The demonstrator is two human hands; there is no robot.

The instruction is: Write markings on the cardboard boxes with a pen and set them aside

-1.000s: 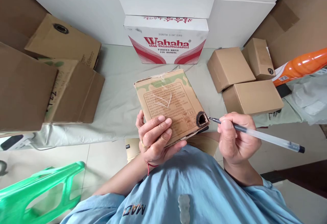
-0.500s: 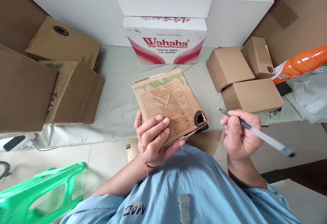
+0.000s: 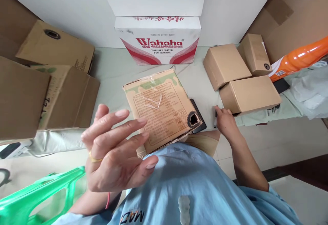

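A small cardboard box (image 3: 161, 112) with a green drip-print band and white scratch lines shaped like a tick sits at the table's front edge. One corner has a hole ringed in black. My left hand (image 3: 115, 153) is raised in front of the box's left side, fingers spread, holding nothing. At the table's front edge, right of the box, my right hand (image 3: 227, 122) is low, its fingers closed round a pen (image 3: 215, 122); only a short piece of the pen shows. A flat black object (image 3: 198, 117) lies partly hidden beneath the box.
Several cardboard boxes (image 3: 69, 98) stand at the left, and others (image 3: 253, 95) at the right beside an orange bottle (image 3: 302, 57) and clear plastic wrapping (image 3: 310, 95). A white-and-red water carton (image 3: 159, 43) stands at the back. A green stool (image 3: 46, 197) is at lower left.
My left hand has let go of the box and lifted up and leftward. The right hand has carried the pen forward, down to the table's edge.
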